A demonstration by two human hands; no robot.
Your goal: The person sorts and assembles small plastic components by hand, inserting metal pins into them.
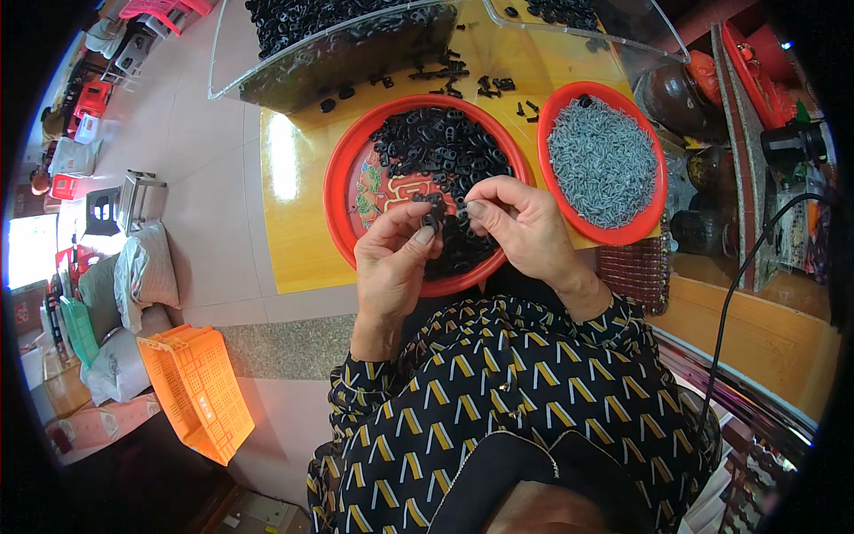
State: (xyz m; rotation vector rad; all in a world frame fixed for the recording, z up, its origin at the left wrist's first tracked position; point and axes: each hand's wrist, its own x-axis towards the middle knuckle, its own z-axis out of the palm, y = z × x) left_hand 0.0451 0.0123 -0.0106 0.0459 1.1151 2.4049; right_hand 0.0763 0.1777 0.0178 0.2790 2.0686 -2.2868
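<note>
My left hand (391, 267) pinches a small black plastic piece (432, 216) between thumb and fingers, above the near part of a round red tray (336, 214). Just to its right, my right hand (525, 230) is closed in a pinch; whatever lies between its fingertips is too small to make out. The two hands are close together but apart. Many black plastic pieces with holes (436, 142) fill the far and right side of the tray, whose printed bottom shows at the left. To the right, a red plate (661, 191) holds a heap of silvery screws (605, 160).
Clear plastic bins (356, 67) with more black parts stand at the far side of the yellow table (294, 240). Small black parts (489, 86) lie loose before them. An orange crate (200, 392) is at the lower left. A black cable (743, 276) hangs at the right.
</note>
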